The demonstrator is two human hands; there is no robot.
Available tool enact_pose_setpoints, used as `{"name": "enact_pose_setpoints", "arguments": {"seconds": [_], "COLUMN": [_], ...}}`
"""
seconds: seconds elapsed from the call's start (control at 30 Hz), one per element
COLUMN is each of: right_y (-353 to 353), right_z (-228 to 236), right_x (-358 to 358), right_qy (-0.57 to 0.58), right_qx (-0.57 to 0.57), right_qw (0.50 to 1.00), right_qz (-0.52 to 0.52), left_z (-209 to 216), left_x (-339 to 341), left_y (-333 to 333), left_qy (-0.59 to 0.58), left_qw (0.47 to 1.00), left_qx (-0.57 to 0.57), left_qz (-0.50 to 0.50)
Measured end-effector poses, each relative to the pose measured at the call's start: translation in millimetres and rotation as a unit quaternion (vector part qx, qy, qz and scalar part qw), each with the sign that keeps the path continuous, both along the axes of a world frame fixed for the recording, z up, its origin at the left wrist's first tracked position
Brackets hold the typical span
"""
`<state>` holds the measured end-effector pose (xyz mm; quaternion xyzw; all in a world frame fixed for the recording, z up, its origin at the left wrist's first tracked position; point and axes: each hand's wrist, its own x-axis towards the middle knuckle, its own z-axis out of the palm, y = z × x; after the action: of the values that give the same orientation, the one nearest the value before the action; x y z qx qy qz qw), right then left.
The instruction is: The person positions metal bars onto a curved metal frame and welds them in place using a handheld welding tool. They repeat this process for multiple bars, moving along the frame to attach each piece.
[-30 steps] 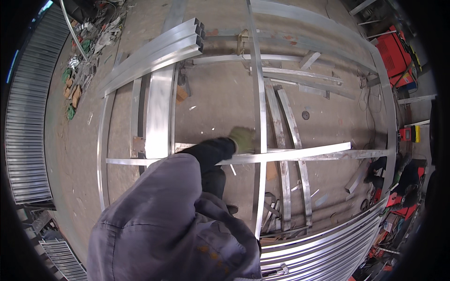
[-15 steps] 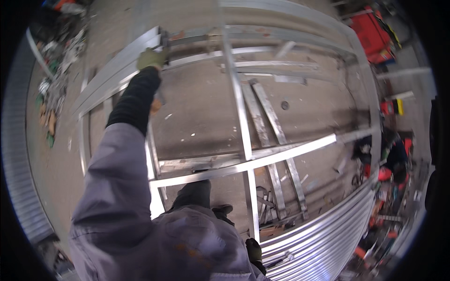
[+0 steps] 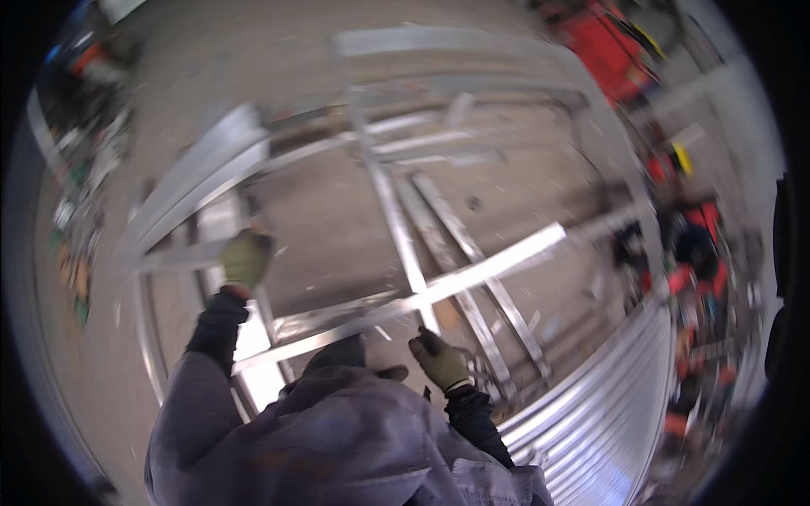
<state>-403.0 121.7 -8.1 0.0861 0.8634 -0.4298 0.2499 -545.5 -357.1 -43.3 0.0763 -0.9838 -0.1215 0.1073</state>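
My left hand (image 3: 246, 260), in a green glove with dark fingers, is over the left part of a silver metal frame. Its fingers look curled; motion blur hides what they hold, if anything. Just beyond it a wide flat metal profile (image 3: 207, 156) lies slanted across the frame's left end. My right hand (image 3: 445, 363), in the same kind of glove, hovers beside a long upright bar (image 3: 395, 215), close to where a bright crossing bar (image 3: 498, 263) passes over it. Its fingers are bent and slightly apart, with nothing visible in them.
Two narrow metal strips (image 3: 485, 282) lie inside the frame. Corrugated metal sheeting (image 3: 599, 405) is at the lower right. A red case (image 3: 603, 51) stands at the far right, with scattered tools below it. Scrap (image 3: 84, 244) lies along the left side.
My left hand has drawn back from the far end of the flat profile towards me. My right hand has moved up and forward from the lower edge. The view has shifted and blurred.
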Motion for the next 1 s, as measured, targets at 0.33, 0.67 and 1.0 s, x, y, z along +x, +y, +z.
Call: {"name": "enact_pose_setpoints", "arguments": {"seconds": [0.33, 0.67, 1.0], "right_y": [-179, -160, -166], "right_z": [96, 80, 93], "right_x": [-63, -50, -58], "right_qy": [-0.173, -0.232, -0.144], "right_qx": [-0.395, -0.621, -0.464], "right_qw": [0.890, 0.748, 0.873], "right_qz": [0.146, 0.027, 0.027], "left_z": [140, 174, 177], "left_x": [129, 148, 179], "left_y": [111, 196, 120], "left_qy": [0.026, 0.144, 0.053], "left_qw": [1.000, 0.990, 0.896], "left_qx": [-0.008, 0.009, 0.440], "left_qz": [0.003, -0.004, -0.042]}}
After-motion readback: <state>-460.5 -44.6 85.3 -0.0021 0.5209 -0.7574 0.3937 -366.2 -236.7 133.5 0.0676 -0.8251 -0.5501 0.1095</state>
